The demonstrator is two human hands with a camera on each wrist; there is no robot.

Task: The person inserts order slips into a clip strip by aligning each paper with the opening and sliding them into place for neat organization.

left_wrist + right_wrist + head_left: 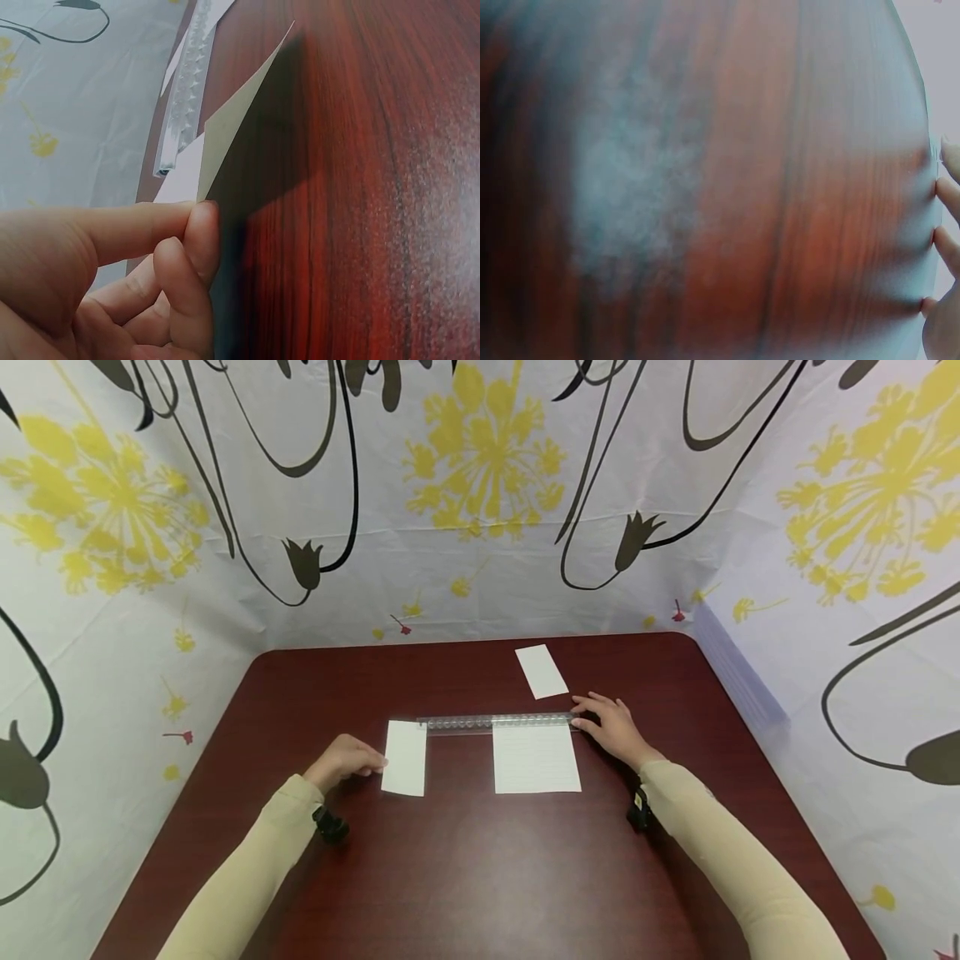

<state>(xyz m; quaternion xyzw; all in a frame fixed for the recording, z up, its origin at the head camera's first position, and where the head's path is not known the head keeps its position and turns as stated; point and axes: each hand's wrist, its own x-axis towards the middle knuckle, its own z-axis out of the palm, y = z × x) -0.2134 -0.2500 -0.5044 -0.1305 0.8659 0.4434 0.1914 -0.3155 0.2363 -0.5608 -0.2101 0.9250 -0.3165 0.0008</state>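
At the left, my left hand [347,762] pinches the left edge of a small white paper card [405,758] between thumb and fingers. In the left wrist view the card [232,124] stands tilted, one side lifted off the table. A long clear plastic strip [459,723] with a row of ridges lies across the table, its left end by the card's top. Lined white paper [536,758] lies with its top edge at the strip. My right hand [617,731] rests at the strip's right end, fingers spread; in the right wrist view the fingertips [946,244] touch the tabletop.
Another small white card [542,672] lies farther back, behind the strip. All this is on a dark red wooden table [480,877] with rounded far corners. Patterned white cloth [480,585] hangs around its back and sides.
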